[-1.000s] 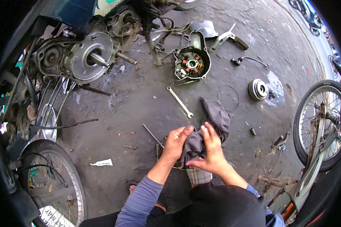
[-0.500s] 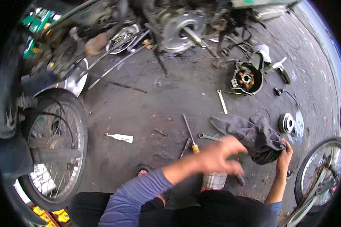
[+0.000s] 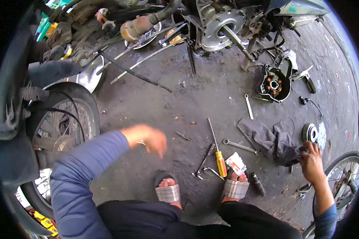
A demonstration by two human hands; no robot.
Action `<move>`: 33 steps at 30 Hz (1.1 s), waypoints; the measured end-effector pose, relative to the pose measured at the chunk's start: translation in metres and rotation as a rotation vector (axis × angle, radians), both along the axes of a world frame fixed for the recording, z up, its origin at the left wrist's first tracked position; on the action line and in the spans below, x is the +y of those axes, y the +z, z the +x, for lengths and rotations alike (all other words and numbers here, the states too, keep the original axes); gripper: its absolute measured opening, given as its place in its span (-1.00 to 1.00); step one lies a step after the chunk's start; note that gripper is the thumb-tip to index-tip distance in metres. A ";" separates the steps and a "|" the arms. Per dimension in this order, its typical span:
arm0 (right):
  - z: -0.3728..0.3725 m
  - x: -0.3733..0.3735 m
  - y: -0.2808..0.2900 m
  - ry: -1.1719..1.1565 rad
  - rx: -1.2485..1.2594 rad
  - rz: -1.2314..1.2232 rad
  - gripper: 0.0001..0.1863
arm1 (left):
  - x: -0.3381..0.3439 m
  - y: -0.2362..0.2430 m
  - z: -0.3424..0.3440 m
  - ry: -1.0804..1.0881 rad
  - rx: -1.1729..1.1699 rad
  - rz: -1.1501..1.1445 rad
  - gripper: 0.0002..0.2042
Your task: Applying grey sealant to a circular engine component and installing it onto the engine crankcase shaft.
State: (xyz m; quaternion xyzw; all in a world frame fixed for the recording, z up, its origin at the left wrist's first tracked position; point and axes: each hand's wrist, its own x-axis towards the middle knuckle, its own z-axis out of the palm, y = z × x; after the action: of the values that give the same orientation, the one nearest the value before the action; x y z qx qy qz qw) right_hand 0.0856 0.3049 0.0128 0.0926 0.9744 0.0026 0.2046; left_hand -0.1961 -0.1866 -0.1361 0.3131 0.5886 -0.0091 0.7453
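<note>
My left hand [image 3: 151, 141] is blurred above the ground at centre left, fingers bent downward; a small white item [image 3: 141, 142] shows partly beneath it. My right hand [image 3: 312, 159] is at the right with its fingers closed on a crumpled dark grey cloth [image 3: 267, 143], beside a round metal rotor [image 3: 309, 133]. A yellow-handled screwdriver [image 3: 221, 163], a combination spanner [image 3: 239, 146], a white-and-red packet [image 3: 236, 163] and a dark cylindrical part [image 3: 257, 184] lie around my right sandal [image 3: 235, 188].
A partly dismantled motorbike engine [image 3: 223, 30] is across the top. An open cover with a coil [image 3: 283, 85] and a smaller spanner [image 3: 248, 105] lie right of centre. A spoked wheel [image 3: 40, 135] stands at the left, another [image 3: 343, 187] at the right.
My left hand has left the cloth and moved leftward. My right hand has moved to the right, still on the cloth. The view has swung toward the left.
</note>
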 end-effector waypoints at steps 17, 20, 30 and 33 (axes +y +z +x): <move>0.042 -0.049 -0.001 0.063 0.147 -0.157 -0.85 | 0.004 -0.061 -0.262 0.374 1.769 0.459 -0.43; 0.044 -0.058 0.004 -0.175 0.152 -0.164 -0.86 | 0.009 -0.052 -0.257 0.337 1.713 0.286 -0.44; 0.024 0.005 -0.027 -0.762 0.458 -0.587 -0.68 | -0.034 -0.059 -0.138 0.434 1.671 0.797 -0.70; -0.010 -0.023 -0.010 -0.422 0.312 -0.258 -0.81 | -0.042 -0.045 -0.129 0.533 1.566 0.780 -0.80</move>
State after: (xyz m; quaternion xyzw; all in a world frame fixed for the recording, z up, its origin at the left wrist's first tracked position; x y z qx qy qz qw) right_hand 0.0758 0.2816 0.0029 0.2657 0.9457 -0.1780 0.0585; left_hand -0.3252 -0.2285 -0.1809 0.3009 0.9401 0.1528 -0.0480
